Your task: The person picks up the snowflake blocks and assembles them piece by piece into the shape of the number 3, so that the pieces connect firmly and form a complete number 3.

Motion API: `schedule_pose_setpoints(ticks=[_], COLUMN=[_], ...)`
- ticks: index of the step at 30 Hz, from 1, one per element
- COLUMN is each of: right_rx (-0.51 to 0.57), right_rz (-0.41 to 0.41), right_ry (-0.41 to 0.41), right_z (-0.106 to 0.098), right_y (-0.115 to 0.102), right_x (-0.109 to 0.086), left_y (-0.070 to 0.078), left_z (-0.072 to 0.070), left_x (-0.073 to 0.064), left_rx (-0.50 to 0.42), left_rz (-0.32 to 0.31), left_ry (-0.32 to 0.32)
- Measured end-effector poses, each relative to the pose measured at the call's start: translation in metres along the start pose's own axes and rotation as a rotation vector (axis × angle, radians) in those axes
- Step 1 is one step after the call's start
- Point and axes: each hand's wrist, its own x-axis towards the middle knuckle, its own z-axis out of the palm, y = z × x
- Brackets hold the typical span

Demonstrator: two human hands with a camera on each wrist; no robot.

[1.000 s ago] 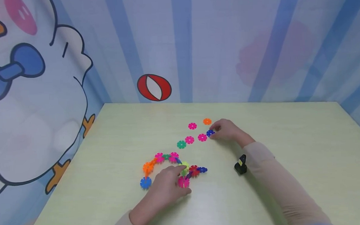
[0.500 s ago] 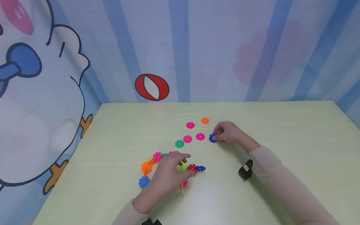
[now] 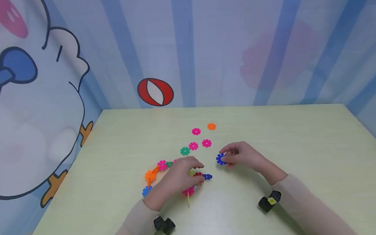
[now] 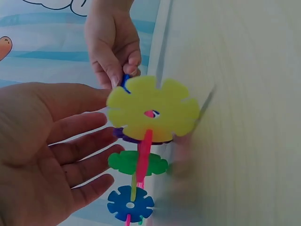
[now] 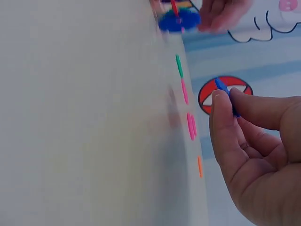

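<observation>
My right hand [image 3: 244,159] pinches a blue notched interlocking disc [image 3: 220,159] between thumb and fingers, raised above the table. The right wrist view shows this disc edge-on at the fingertips. My left hand [image 3: 181,177] is at a curved chain of joined discs, its fingers extended and spread from the thumb. Part of the chain is hidden beneath that hand; orange discs [image 3: 150,176] and a blue end disc [image 3: 147,191] show at its left. In the left wrist view, the thumb reaches behind a yellow disc [image 4: 153,106], with the other fingers beside the chain.
Loose discs lie flat beyond the chain: a green disc [image 3: 185,151], several pink discs [image 3: 206,143] and an orange disc [image 3: 211,126]. The pale table [image 3: 286,134] meets a printed curtain [image 3: 216,53] at the back. Black wrist cameras [image 3: 269,201] hang at both sleeves.
My right hand has lifted the blue disc and brought it nearer to me. My left hand has shifted slightly up and right over the chain, and a yellow disc now shows edge-on below it.
</observation>
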Motion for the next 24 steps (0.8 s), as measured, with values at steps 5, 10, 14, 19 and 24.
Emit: schedule_pose_setpoints(ticks=[5, 10, 14, 19, 24], right_rx=[0.062, 0.105, 0.123, 0.135, 0.164], right_rz=[-0.025, -0.009, 0.007, 0.027, 0.04], right_ry=[-0.062, -0.102, -0.112, -0.115, -0.114], right_z=[0.014, 0.024, 0.029, 0.033, 0.038], right_y=[0.002, 0.004, 0.004, 0.004, 0.005], right_x=[-0.018, -0.025, -0.025, -0.024, -0.024], left_y=[-0.002, -0.003, -0.003, -0.004, -0.005], left_z=[0.003, 0.006, 0.009, 0.012, 0.013], left_x=[0.005, 0.01, 0.012, 0.013, 0.013], left_rx=[0.05, 0.069, 0.095, 0.11, 0.108], left_rz=[0.034, 0.056, 0.058, 0.071, 0.08], left_ry=[-0.053, -0.073, -0.088, -0.09, -0.092])
